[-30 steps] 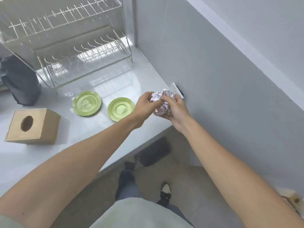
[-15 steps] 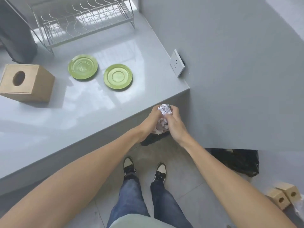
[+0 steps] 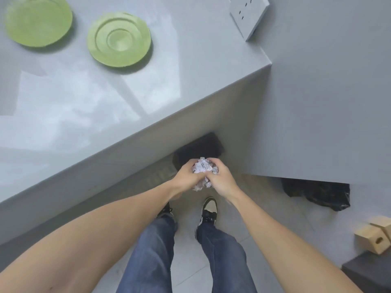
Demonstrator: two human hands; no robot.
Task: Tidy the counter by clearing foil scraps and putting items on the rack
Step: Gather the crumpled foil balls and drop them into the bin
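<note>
A person's left hand (image 3: 187,176) and right hand (image 3: 222,180) are pressing together around a crumpled foil ball (image 3: 203,170), both closed on it, below the edge of the grey surface (image 3: 101,106) and above the floor. The fingers are covering much of the foil; only its wrinkled, silvery-white top and a lower scrap are showing. A dark bin (image 3: 200,148) is lying partly hidden behind the hands and under the surface's overhang, its shape hard to make out. Two green plates (image 3: 119,39) are sitting side by side on the surface, the left plate (image 3: 38,21) cut off by the frame. A black bag (image 3: 317,193) is poking out beneath the wall panel, mostly concealed.
</note>
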